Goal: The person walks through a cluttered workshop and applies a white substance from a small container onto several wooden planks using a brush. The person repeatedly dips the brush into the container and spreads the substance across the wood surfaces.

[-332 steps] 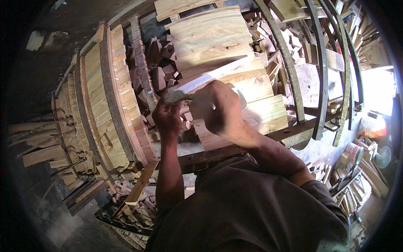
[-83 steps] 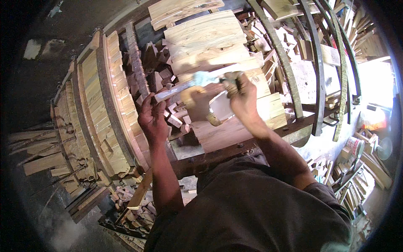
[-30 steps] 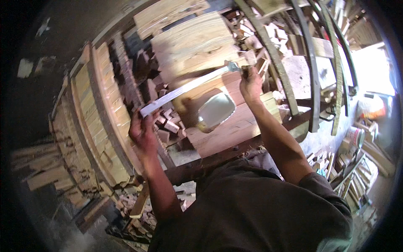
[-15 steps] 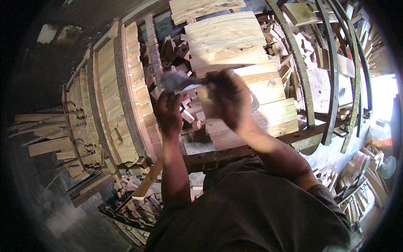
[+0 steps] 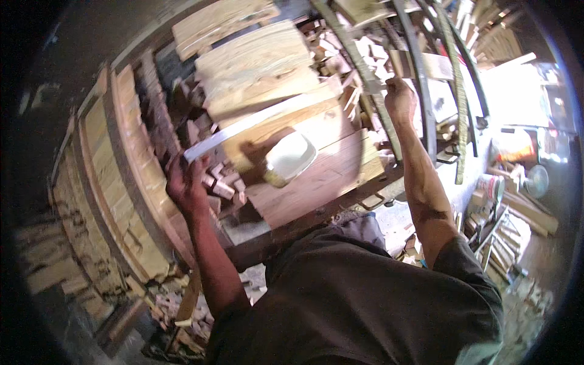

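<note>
The left hand (image 5: pixel 185 182) gripped one end of the strip (image 5: pixel 258 125), as before; the tub (image 5: pixel 306 165), earlier mostly covered, showed plainly between the hands; the right hand (image 5: pixel 400 102), previously beside the left, had swung far right, clenched around a blurred brush (image 5: pixel 373 86)

From the wearer's head, a wide fisheye camera is looking steeply down and forward, taking in the dark shirt (image 5: pixel 365 304) close below, the left hand (image 5: pixel 187 181) and right hand (image 5: pixel 400 103) farther out, and wooden boards (image 5: pixel 334 170) between them; straight edges are bending toward the rim.
</note>
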The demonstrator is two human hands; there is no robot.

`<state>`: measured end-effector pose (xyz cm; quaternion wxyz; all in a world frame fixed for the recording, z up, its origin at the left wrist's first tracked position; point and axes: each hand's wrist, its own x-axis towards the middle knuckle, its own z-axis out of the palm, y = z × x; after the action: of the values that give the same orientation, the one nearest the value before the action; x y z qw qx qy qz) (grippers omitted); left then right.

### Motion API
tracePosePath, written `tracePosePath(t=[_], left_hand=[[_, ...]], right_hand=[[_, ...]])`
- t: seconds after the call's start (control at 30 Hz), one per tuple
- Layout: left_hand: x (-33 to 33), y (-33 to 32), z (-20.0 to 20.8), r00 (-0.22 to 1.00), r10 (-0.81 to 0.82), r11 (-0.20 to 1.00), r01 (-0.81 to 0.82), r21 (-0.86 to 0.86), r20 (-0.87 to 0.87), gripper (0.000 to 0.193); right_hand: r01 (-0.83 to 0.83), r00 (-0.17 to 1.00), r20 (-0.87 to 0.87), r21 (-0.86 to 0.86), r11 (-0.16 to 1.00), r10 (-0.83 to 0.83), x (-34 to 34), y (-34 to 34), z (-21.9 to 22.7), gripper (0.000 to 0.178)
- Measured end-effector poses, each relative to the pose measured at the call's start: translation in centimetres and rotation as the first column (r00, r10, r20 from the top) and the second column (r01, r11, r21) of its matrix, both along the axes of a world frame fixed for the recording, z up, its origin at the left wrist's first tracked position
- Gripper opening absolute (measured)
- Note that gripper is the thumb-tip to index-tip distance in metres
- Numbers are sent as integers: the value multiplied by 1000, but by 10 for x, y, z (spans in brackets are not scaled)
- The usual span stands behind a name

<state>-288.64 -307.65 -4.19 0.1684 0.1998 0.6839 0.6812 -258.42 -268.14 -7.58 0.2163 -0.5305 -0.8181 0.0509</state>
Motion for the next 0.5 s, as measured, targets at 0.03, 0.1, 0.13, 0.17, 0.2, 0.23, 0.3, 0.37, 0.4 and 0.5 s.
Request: tracePosePath(t=[0.03,0.1,0.13,0.17,0.2,0.23,0.3,0.37,0.4,0.5], left_hand=[[4,2,-3,998,57,998,-57,34,7,36],[11,11,9,1000,19,999,-19,-33,-3,35],[4,16,15,1000,1,997,-3,-77,-28,35],[6,9,14,999,39,997,-39,-62,0,35],[6,10,19,999,33,996,-33,-79,-5,34],[5,12,20,1000,6,999,-7,-47,-14,35],[4,14,23,998,-44,999,43,-33,-39,35],[2,16,28,993,-92,994,87,-67,-68,35],[3,15,27,994,-87,995,83,-57,-59,35],[4,15,23,996,-81,996,79,-30,-50,36]], right_hand=[[20,987,-160,5,1000,-19,14,5,-3,11],[58,879,-461,-156,986,-125,33,8,1,11],[-68,684,-698,-352,934,-213,20,5,13,12],[-105,611,-738,-434,895,-287,27,-9,7,11],[-173,519,-787,-478,861,-333,23,-11,7,13],[-222,361,-805,-564,796,-470,16,-23,14,13],[-329,276,-808,-588,739,-520,17,-33,11,11],[-386,223,-790,-610,692,-571,14,-46,13,14],[-385,221,-782,-619,685,-583,14,-50,15,15],[-391,208,-776,-624,676,-596,15,-57,15,14]])
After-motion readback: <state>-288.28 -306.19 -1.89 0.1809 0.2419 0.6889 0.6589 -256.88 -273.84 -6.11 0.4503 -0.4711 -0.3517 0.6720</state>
